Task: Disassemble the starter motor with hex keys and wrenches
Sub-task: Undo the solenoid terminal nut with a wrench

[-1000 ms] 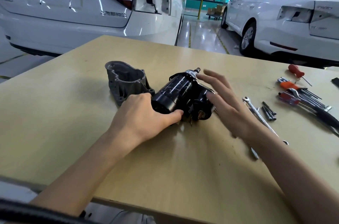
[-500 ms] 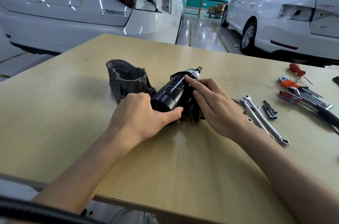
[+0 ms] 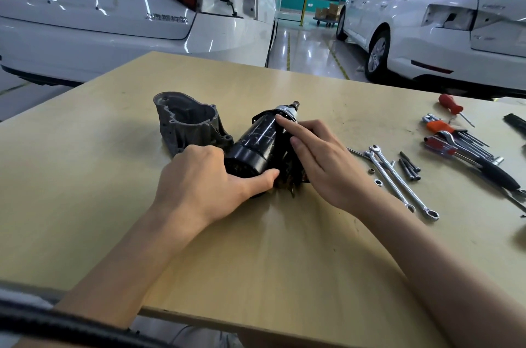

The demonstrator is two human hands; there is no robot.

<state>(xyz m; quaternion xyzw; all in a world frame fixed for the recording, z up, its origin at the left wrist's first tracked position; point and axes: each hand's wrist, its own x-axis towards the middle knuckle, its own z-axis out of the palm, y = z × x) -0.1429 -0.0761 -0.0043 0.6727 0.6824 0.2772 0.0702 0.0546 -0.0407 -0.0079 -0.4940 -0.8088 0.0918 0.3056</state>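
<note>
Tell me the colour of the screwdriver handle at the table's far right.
Red, on the screwdriver; the head view shows it clearly.

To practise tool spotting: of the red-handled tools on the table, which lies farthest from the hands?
The red-handled screwdriver, alone near the table's far edge, beyond the orange hex key holder and red hex key holder.
</note>
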